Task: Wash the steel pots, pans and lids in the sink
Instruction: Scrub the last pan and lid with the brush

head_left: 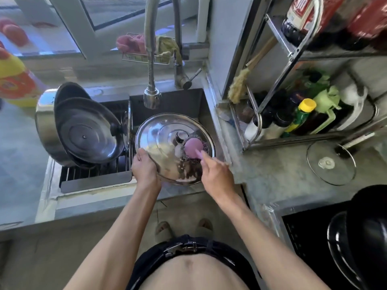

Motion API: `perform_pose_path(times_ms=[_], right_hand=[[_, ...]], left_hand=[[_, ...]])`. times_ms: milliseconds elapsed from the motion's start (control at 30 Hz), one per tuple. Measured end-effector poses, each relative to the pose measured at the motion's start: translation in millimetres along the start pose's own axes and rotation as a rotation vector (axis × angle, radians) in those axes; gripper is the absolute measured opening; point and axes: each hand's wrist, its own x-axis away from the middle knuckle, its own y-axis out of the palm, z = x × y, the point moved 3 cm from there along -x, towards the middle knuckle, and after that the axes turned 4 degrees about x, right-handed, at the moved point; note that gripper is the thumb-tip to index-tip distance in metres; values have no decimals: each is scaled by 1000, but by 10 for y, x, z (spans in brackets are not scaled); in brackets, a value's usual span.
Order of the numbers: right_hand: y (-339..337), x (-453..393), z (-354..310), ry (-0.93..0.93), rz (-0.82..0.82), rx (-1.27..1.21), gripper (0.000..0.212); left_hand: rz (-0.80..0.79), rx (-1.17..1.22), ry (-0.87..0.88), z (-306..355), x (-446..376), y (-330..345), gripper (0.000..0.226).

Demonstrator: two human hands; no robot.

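Observation:
A large round steel lid [161,139] is held tilted over the sink [188,105], its top side facing me. My left hand [143,167] grips the lid's near left rim. My right hand [215,174] holds a pink-handled scrubber [193,147] with a dark scouring pad pressed against the lid just right of its knob. On the drying rack to the left, a steel pot [45,130] lies on its side with two lids [88,132] leaning in its mouth.
The faucet head [151,97] hangs above the lid. A wire shelf with bottles [301,114] stands to the right of the sink. A glass lid [330,163] rests on the counter, and a black pan [360,237] sits on the stove.

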Motion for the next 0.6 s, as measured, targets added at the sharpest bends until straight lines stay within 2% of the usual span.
perform_pose_path(times_ms=[133, 200, 300, 433, 533, 600], right_hand=[[121, 198, -357, -169, -160, 151, 51], [12, 99, -292, -149, -104, 157, 51], [-180, -99, -106, 11, 9, 126, 43], [-97, 99, -351, -184, -73, 144, 48], [-185, -6, -38, 34, 17, 87, 45], [-144, 98, -97, -4, -29, 120, 46]], left_hand=[[-132, 234, -61, 86, 141, 184, 29], [-153, 322, -109, 163, 146, 197, 34], [-162, 444, -160, 191, 149, 165, 27], [-215, 461, -239, 70, 236, 168, 42], [-204, 500, -280, 80, 303, 186, 42], [-186, 512, -269, 52, 308, 199, 41]])
